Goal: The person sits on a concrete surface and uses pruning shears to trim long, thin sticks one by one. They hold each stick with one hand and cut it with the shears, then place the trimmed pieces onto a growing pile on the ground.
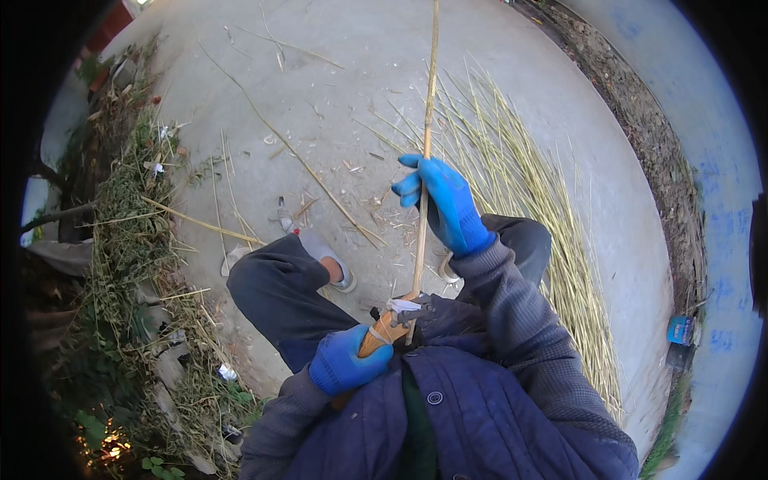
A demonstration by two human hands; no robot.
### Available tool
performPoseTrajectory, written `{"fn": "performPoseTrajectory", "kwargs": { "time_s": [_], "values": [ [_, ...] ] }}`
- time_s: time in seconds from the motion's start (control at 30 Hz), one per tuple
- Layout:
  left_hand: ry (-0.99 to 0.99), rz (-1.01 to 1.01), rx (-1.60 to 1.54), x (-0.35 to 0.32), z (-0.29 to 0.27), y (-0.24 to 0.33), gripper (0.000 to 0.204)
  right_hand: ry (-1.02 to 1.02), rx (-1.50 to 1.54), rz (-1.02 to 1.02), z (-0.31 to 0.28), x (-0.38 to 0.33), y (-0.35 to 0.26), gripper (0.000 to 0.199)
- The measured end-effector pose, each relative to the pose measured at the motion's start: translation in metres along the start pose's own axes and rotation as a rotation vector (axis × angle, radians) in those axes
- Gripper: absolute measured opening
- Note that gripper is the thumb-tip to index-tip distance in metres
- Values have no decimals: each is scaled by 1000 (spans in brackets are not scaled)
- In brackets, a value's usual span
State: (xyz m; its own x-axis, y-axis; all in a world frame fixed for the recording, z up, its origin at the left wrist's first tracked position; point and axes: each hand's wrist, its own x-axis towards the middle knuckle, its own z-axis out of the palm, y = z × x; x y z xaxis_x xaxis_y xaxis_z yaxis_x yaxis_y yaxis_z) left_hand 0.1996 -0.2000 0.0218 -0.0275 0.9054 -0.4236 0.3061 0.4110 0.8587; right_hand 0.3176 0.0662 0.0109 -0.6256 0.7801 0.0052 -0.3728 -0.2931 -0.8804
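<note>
My left hand (349, 360), in a blue glove, is closed around a thick wooden handle (384, 331) close to my lap. Pale cord and white wrapping (402, 306) bind the handle's upper end; what kind of tool it is cannot be made out. In my right hand (446, 204), also gloved in blue, a long pale stalk (428, 120) is held between thumb and fingers. The stalk runs from the top of the head view down to the wrapped end of the handle, where it meets or passes the tool. Its lower tip (410, 332) shows just beyond.
A large sheaf of thin stalks (528, 184) lies on the concrete floor (352, 48) to my right. Single stalks (296, 152) and chips are scattered ahead. Cut plants and weeds (128, 264) line the left side. By the right wall stands a small blue container (680, 330).
</note>
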Motion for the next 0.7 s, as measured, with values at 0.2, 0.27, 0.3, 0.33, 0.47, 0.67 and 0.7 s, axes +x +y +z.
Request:
{"fn": "performPoseTrajectory", "kwargs": {
  "time_s": [0.2,0.27,0.3,0.33,0.47,0.67,0.7],
  "values": [
    [-81,-180,-395,0,-26,2,29,27,-398,159,24,19,-5,36],
    [-22,-131,-499,20,-36,5,28,-151,-329,381,36,2,3,37],
    [5,-105,-525,35,-42,8,28,-78,-467,393,40,0,4,38],
    [18,-52,-534,47,-47,12,28,-71,-443,331,38,1,-1,39],
    [63,73,-603,85,-63,26,27,-88,-626,-55,36,-2,-8,42],
    [125,87,-643,136,-72,31,36,39,-603,374,31,-73,25,42],
    [129,81,-689,139,-69,29,37,79,-680,388,27,-75,28,41]
  ]
}}
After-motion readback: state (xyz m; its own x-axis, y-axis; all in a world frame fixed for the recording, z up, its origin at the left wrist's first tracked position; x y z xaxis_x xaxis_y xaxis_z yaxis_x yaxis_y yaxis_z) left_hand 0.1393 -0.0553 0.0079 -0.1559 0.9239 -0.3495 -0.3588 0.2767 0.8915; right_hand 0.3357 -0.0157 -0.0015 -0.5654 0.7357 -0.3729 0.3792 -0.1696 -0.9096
